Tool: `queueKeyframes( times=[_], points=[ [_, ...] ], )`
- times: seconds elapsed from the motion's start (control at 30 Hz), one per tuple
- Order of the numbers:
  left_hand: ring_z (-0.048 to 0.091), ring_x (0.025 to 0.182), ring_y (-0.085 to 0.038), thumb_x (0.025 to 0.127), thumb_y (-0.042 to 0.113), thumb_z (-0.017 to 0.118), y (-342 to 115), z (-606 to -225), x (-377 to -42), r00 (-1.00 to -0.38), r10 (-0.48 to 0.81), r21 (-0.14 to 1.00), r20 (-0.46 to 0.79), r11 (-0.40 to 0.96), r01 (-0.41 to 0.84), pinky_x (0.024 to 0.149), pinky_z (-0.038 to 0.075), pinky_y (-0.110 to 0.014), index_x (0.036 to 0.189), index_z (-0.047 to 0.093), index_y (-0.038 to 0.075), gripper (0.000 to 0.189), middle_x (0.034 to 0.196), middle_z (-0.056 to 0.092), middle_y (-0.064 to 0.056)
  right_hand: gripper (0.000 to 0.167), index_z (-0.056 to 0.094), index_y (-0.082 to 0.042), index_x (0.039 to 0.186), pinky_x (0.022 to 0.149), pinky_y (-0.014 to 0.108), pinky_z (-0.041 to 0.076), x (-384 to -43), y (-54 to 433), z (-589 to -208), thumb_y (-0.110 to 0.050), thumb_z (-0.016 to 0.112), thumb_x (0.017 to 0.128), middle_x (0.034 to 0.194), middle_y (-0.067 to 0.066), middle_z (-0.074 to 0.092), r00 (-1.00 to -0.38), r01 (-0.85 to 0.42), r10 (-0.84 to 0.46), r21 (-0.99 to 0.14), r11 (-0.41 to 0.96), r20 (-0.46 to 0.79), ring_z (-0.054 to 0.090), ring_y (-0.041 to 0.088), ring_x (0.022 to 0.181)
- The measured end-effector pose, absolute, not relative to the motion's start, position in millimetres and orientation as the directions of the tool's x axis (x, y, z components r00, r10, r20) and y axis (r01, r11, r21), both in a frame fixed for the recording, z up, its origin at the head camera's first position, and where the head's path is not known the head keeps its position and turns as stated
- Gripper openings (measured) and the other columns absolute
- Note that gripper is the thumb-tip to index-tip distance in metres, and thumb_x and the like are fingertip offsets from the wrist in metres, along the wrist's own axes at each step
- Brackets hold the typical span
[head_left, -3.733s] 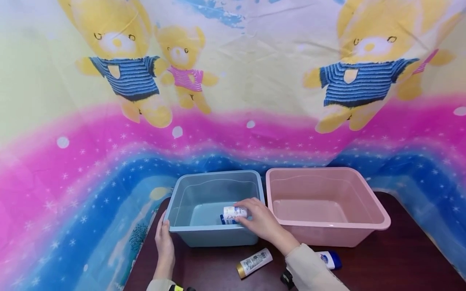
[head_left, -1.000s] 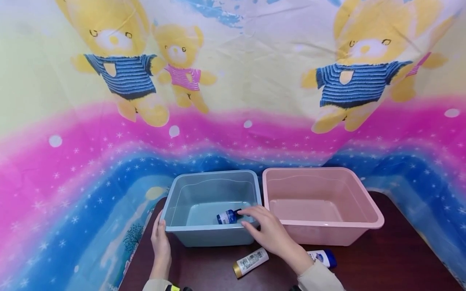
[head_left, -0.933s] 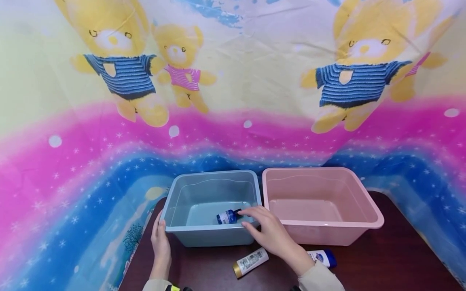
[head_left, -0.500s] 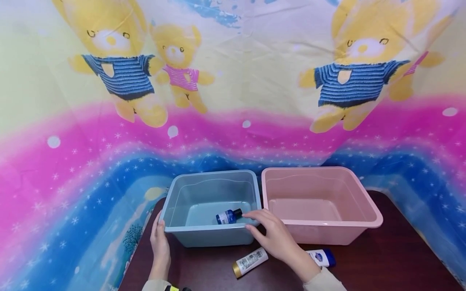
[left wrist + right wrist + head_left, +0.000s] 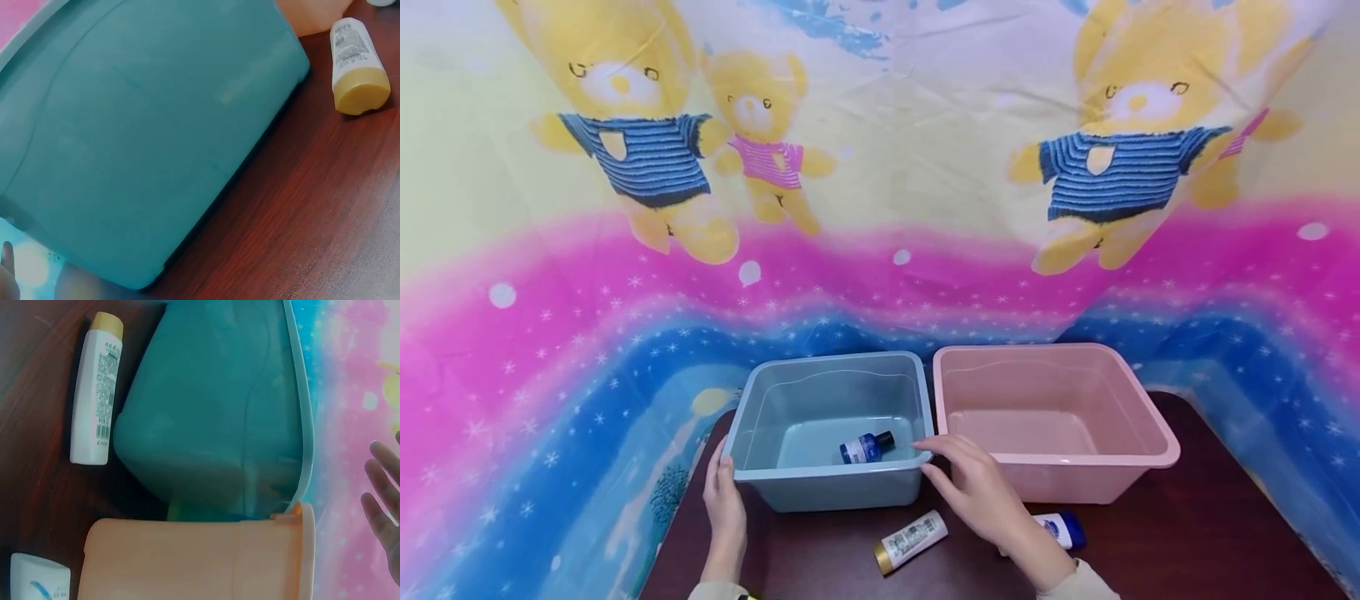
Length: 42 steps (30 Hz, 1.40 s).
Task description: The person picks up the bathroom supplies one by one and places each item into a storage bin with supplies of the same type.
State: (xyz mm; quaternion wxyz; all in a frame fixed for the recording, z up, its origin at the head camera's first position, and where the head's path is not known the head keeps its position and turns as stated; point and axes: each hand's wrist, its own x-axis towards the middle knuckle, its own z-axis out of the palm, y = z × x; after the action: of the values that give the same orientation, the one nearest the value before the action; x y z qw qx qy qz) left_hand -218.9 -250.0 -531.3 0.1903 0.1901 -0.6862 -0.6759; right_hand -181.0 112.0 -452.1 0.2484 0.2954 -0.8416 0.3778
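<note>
My left hand (image 5: 726, 504) rests against the left front corner of the blue basin (image 5: 827, 473), fingers lying along its outside. At the basin's right front corner is my right hand (image 5: 981, 492); its fingertips reach to the rim and its thumb stays outside. The fingers (image 5: 381, 487) look spread and hold nothing in the right wrist view. Inside the basin lies a small dark-blue bottle (image 5: 861, 448) with a black cap, on its side. A white bottle with a gold cap (image 5: 912, 542) lies on the table before the basin.
A pink basin (image 5: 1067, 461) stands close to the right of the blue one on the dark wooden table (image 5: 1217, 533). A white bottle with a blue cap (image 5: 1060, 530) lies before it, partly behind my right arm. A patterned cloth (image 5: 880, 208) hangs behind.
Earlier my right hand held a white Dove bottle over the blue basin; now it holds nothing and has drawn back right to the rim. The blue bottle shows fully. My left hand stays put.
</note>
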Motion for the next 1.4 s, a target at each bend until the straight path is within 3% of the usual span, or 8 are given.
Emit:
queueKeyframes(
  times=[0.23,0.43,0.63,0.97,1.13,1.4],
  points=[
    [0.024,0.146,-0.035,0.104,0.055,0.032,-249.3,-526.5,-216.9,-0.853,-0.521,0.998,-0.034,0.026,-0.055,0.116,0.02,-0.057,0.159,0.026,0.02,0.065,0.162,0.023,-0.011,0.033,0.07,-0.018,0.118,0.09,0.038,0.052,-177.3,121.0,-453.6,-0.009,0.076,0.087,0.117,-0.009,0.067,-0.703,-0.674,-0.293,-0.477,0.564,0.648,0.061,0.012,0.109],
    [0.023,0.147,-0.028,0.106,0.046,0.035,-250.9,-518.9,-211.4,-0.86,-0.51,0.997,0.01,0.07,-0.03,0.117,0.021,-0.052,0.16,0.022,0.019,0.061,0.162,0.026,-0.007,0.031,0.072,-0.016,0.117,0.089,0.038,0.053,-171.3,127.8,-453.7,-0.011,0.077,0.087,0.116,-0.011,0.067,-0.737,-0.635,-0.267,-0.501,0.588,0.621,0.061,0.011,0.109],
    [0.028,0.145,-0.029,0.106,0.043,0.039,-250.5,-508.2,-205.1,-0.854,-0.517,0.989,0.056,0.149,-0.025,0.115,0.025,-0.053,0.157,0.031,0.019,0.057,0.158,0.033,-0.006,0.032,0.072,-0.018,0.117,0.089,0.037,0.053,-165.0,134.3,-454.1,-0.009,0.077,0.086,0.115,-0.014,0.066,-0.766,-0.601,-0.24,-0.531,0.598,0.596,0.061,0.008,0.108],
    [0.022,0.146,-0.035,0.104,0.039,0.049,-242.8,-493.6,-186.2,-0.9,-0.413,0.943,0.141,0.332,-0.004,0.109,0.026,-0.065,0.153,0.04,0.019,0.053,0.156,0.033,-0.012,0.036,0.072,-0.019,0.116,0.095,0.01,0.039,-157.8,149.0,-461.7,-0.005,0.077,0.084,0.113,-0.01,0.066,-0.745,-0.612,-0.208,-0.525,0.592,0.634,0.061,0.011,0.107],
    [0.025,0.144,-0.035,0.102,0.038,0.054,-233.1,-491.4,-177.6,-0.911,-0.357,0.912,0.205,0.408,0.045,0.108,0.025,-0.065,0.148,0.048,0.017,0.05,0.152,0.039,-0.012,0.04,0.072,-0.016,0.115,0.094,0.01,0.039,-156.0,160.1,-466.3,0.002,0.078,0.079,0.112,-0.008,0.068,-0.712,-0.627,-0.192,-0.488,0.608,0.675,0.063,0.013,0.103],
    [0.039,0.133,-0.021,0.1,0.025,0.061,-213.6,-491.0,-167.7,-0.878,-0.3,0.855,0.373,0.479,0.2,0.108,0.03,-0.057,0.135,0.062,0.018,0.036,0.137,0.056,0.0,0.042,0.072,-0.016,0.115,0.091,0.01,0.04,-151.8,176.9,-472.1,0.004,0.078,0.079,0.109,-0.006,0.069,-0.703,-0.625,-0.176,-0.48,0.615,0.689,0.062,0.01,0.098]
  ],
)
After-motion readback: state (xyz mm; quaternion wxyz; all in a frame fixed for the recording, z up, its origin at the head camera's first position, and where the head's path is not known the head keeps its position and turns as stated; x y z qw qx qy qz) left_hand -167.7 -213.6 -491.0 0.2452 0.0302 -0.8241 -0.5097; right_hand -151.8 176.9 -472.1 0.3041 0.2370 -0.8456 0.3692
